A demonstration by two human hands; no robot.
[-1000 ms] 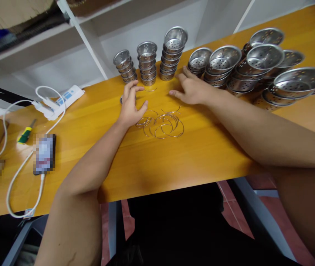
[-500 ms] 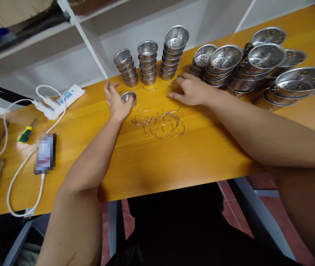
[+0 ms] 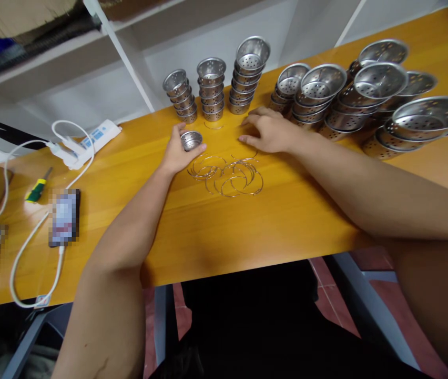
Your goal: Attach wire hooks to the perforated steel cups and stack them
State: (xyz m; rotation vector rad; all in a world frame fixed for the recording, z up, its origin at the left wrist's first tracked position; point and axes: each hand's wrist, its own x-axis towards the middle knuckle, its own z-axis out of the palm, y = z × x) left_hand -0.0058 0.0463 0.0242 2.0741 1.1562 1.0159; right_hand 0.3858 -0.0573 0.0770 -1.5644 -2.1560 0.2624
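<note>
A small perforated metal cup [image 3: 191,140] stands on the table with its mouth up. Around its left and front sides curls my left hand [image 3: 176,151], fingers at the back and thumb along the front. My right hand [image 3: 268,130] rests palm down on the wood, thumb apart from the slightly bent fingers, and holds nothing. Between the hands and nearer to me lies a loose pile of thin metal wire rings [image 3: 234,176]. One more wire ring [image 3: 213,127] lies behind the cup, partly hidden by a stack.
Three stacks of perforated cups [image 3: 211,87] stand at the back. Wider stacked cups [image 3: 322,92] crowd the right. On the left are a power strip [image 3: 97,138], a green-yellow screwdriver [image 3: 37,190] and a phone [image 3: 64,218] with a white cable [image 3: 14,263].
My left hand has closed around the cup, and its thumb has come out from inside to the front. The cup has shifted slightly right. My right hand has hardly moved.
</note>
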